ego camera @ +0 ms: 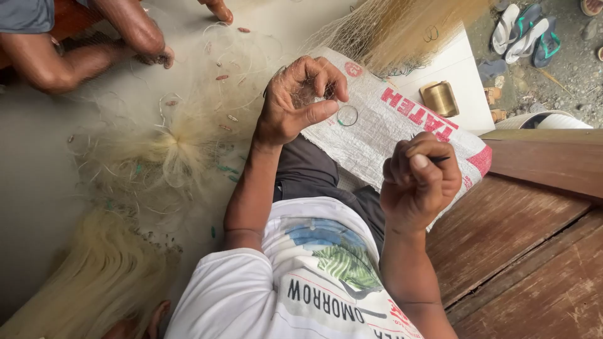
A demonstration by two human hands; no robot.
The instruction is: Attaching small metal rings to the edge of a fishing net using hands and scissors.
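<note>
Fishing net (188,150): pale monofilament, heaped on the floor (38,176) left of the person, strands running up to the left hand (295,103). Left hand: fingers curled, pinching fine mesh above a woven sack (377,135) laid over the lap. Right hand (418,179): fisted around a thin dark needle (440,159), near the left, lower. Brass-coloured line spool (440,98): beyond the sack, well apart from both hands.

Sandals (524,31) lie on gravel beyond a brass-coloured spool (439,98).
</note>
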